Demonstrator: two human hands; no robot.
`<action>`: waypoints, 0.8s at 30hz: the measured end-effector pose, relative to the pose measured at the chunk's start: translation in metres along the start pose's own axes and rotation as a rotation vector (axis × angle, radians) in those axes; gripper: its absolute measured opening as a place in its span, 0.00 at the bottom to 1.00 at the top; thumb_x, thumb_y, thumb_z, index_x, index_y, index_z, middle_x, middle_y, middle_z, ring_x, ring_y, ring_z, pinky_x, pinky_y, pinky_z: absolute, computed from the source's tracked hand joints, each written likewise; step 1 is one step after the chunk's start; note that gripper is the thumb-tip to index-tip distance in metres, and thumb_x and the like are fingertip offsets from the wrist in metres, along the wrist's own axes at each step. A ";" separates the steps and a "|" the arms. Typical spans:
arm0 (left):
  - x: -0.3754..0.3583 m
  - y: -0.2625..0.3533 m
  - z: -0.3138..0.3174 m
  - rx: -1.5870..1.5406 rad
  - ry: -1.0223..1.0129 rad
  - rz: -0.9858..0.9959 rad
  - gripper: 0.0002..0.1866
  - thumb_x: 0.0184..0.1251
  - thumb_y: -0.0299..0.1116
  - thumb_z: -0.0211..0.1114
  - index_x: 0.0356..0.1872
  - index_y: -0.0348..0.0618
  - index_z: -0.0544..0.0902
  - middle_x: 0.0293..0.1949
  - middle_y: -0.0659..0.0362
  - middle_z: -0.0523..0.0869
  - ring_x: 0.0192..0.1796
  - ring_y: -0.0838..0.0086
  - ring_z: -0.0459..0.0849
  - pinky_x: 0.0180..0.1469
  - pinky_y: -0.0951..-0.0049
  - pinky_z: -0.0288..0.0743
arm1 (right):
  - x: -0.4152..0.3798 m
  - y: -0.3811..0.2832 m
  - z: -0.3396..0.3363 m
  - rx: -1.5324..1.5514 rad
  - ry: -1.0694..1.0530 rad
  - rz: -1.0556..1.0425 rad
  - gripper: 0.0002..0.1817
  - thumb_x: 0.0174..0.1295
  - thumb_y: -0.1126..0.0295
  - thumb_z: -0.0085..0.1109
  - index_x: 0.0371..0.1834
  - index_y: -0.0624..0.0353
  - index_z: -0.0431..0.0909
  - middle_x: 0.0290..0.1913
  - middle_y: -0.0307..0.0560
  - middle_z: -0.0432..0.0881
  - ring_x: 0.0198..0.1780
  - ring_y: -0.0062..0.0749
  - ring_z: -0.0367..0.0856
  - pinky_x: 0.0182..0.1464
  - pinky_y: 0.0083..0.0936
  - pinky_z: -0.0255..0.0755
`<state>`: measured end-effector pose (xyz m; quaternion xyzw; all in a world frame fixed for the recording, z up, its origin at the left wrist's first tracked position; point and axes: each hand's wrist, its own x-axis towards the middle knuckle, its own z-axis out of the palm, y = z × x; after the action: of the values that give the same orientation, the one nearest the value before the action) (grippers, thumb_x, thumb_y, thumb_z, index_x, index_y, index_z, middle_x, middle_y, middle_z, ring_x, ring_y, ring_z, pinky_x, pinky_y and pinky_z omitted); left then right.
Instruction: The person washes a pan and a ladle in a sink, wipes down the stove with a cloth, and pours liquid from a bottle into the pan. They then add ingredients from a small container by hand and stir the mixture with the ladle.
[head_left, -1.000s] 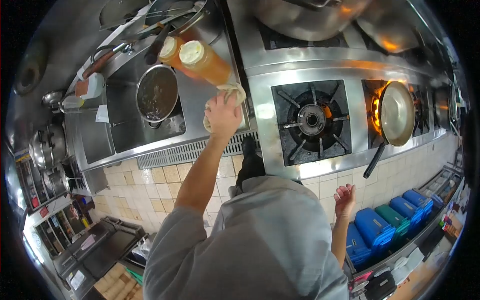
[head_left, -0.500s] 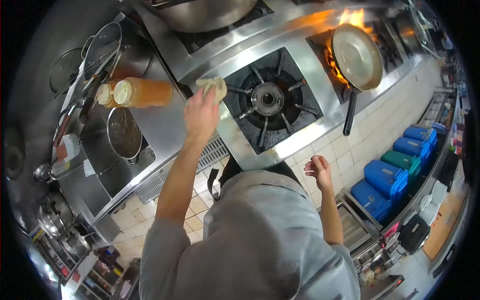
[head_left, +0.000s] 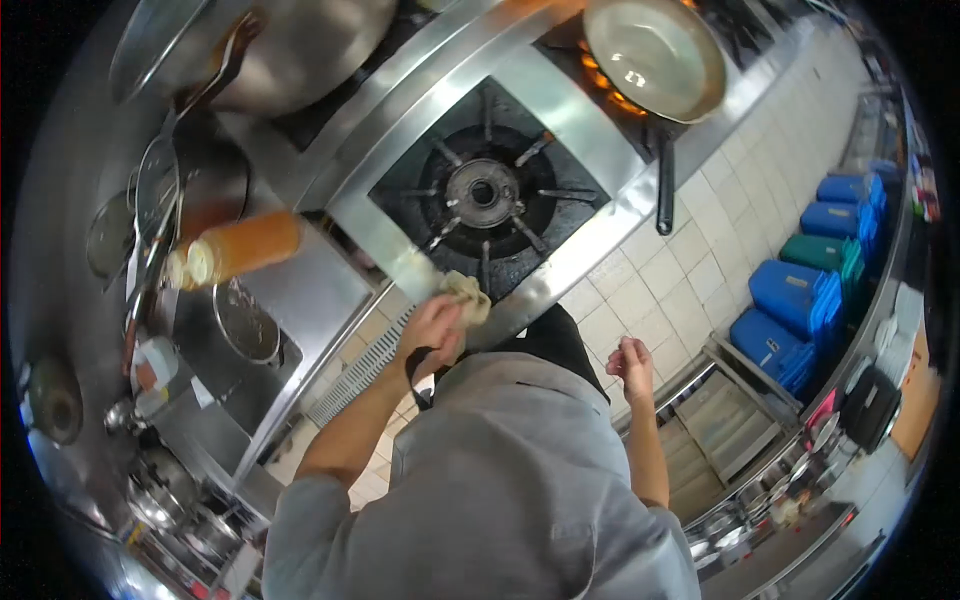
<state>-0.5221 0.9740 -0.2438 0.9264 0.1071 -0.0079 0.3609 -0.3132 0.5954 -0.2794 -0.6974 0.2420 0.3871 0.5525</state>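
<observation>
My left hand (head_left: pixel 432 335) grips a crumpled beige cloth (head_left: pixel 465 298) at the front left corner of the steel stove, beside an unlit gas burner (head_left: pixel 483 194). The cloth touches the metal surround near the burner's edge. My right hand (head_left: pixel 631 366) hangs at my side over the tiled floor, its fingers curled in and nothing visible in them. Ahead of it, a frying pan (head_left: pixel 655 60) with a black handle (head_left: pixel 666 185) sits on a burner with orange flames showing under it.
Orange-filled squeeze bottles (head_left: pixel 240 248) lie on the steel counter to the left, near a round pot (head_left: pixel 248 320). A large metal pot (head_left: pixel 300 50) stands at the back left. Blue bins (head_left: pixel 795 295) and a green one (head_left: pixel 822 255) line the right side.
My left hand has drawn the cloth toward me and slightly right, from the stove's left edge to its front corner. The view has shifted. My right hand's fingers are more curled.
</observation>
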 end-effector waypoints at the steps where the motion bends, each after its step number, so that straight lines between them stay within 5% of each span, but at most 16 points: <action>1: 0.016 -0.008 -0.005 -0.048 0.141 -0.038 0.25 0.60 0.29 0.69 0.60 0.40 0.80 0.58 0.45 0.80 0.59 0.47 0.79 0.61 0.53 0.74 | -0.001 -0.003 0.007 -0.061 -0.059 -0.030 0.17 0.72 0.53 0.63 0.42 0.58 0.76 0.26 0.41 0.81 0.24 0.25 0.80 0.28 0.23 0.77; 4: 0.105 -0.004 -0.067 0.024 0.374 -0.076 0.24 0.64 0.31 0.68 0.60 0.33 0.78 0.59 0.39 0.80 0.61 0.43 0.77 0.63 0.51 0.72 | 0.002 0.002 0.015 -0.131 -0.134 -0.069 0.16 0.73 0.56 0.62 0.40 0.59 0.75 0.27 0.42 0.82 0.24 0.23 0.79 0.28 0.22 0.76; 8: 0.247 -0.045 -0.112 0.239 0.569 0.027 0.24 0.68 0.38 0.68 0.61 0.36 0.78 0.60 0.41 0.80 0.61 0.44 0.78 0.63 0.50 0.73 | 0.000 0.021 0.003 -0.164 -0.159 -0.061 0.15 0.73 0.59 0.63 0.40 0.61 0.75 0.26 0.42 0.82 0.23 0.23 0.79 0.27 0.21 0.75; 11: 0.337 -0.070 -0.094 0.279 0.541 0.002 0.22 0.70 0.40 0.65 0.60 0.39 0.79 0.61 0.43 0.80 0.62 0.46 0.79 0.62 0.49 0.74 | -0.007 0.041 -0.023 -0.237 -0.120 -0.017 0.16 0.73 0.60 0.63 0.41 0.63 0.75 0.25 0.43 0.81 0.22 0.23 0.79 0.26 0.22 0.75; 13: 0.381 -0.054 -0.070 0.476 0.306 -0.344 0.18 0.72 0.38 0.61 0.59 0.44 0.81 0.59 0.45 0.82 0.62 0.48 0.80 0.61 0.47 0.75 | -0.022 0.052 -0.044 -0.222 -0.054 -0.013 0.16 0.72 0.59 0.64 0.41 0.62 0.76 0.25 0.43 0.81 0.22 0.24 0.79 0.26 0.22 0.75; 14: 0.395 -0.042 -0.060 0.512 0.288 -0.321 0.18 0.71 0.36 0.60 0.59 0.46 0.81 0.58 0.46 0.82 0.61 0.49 0.81 0.60 0.47 0.76 | -0.026 0.057 -0.051 -0.215 -0.006 -0.007 0.16 0.72 0.58 0.64 0.40 0.62 0.76 0.25 0.44 0.81 0.22 0.25 0.80 0.25 0.22 0.75; 18: 0.395 0.027 0.010 0.574 0.087 -0.002 0.13 0.69 0.32 0.57 0.49 0.46 0.86 0.52 0.46 0.82 0.53 0.49 0.84 0.52 0.46 0.79 | -0.047 0.072 -0.062 -0.044 0.154 0.043 0.17 0.72 0.57 0.63 0.40 0.61 0.77 0.25 0.44 0.81 0.22 0.27 0.80 0.25 0.24 0.76; 24: 0.330 0.101 0.071 0.391 -0.072 0.263 0.15 0.65 0.28 0.63 0.52 0.47 0.87 0.55 0.52 0.81 0.59 0.56 0.80 0.61 0.53 0.74 | -0.046 0.044 -0.028 -0.165 -0.030 -0.029 0.16 0.71 0.58 0.65 0.39 0.61 0.77 0.25 0.42 0.81 0.23 0.23 0.78 0.26 0.23 0.75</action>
<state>-0.1744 0.9176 -0.2591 0.9837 -0.0309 -0.0146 0.1763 -0.3660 0.5522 -0.2650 -0.7382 0.1909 0.4083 0.5020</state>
